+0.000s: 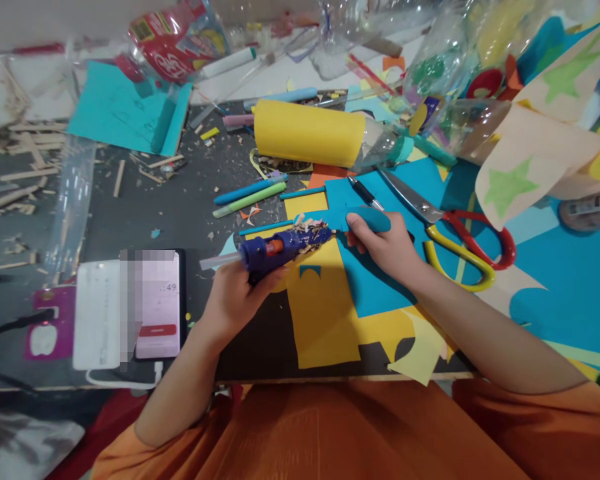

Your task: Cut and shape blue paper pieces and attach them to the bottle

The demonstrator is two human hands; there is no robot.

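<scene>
My left hand (235, 293) is wrapped round the grip of a blue hot glue gun (280, 248), whose body is crusted with paper scraps and whose nozzle points right. My right hand (383, 248) pinches a small blue paper piece (363, 219) right at the gun's tip. Both hover over a yellow paper sheet (325, 313) and a blue paper sheet (375, 280) lying on the dark table.
Red and yellow scissors (455, 240) lie just right of my right hand. A bottle wrapped in yellow paper (305, 132) lies behind. Blue and green pens (250, 197), a phone (157, 307) on a white power bank (97, 313), wood sticks (20, 187) and paper scraps crowd the table.
</scene>
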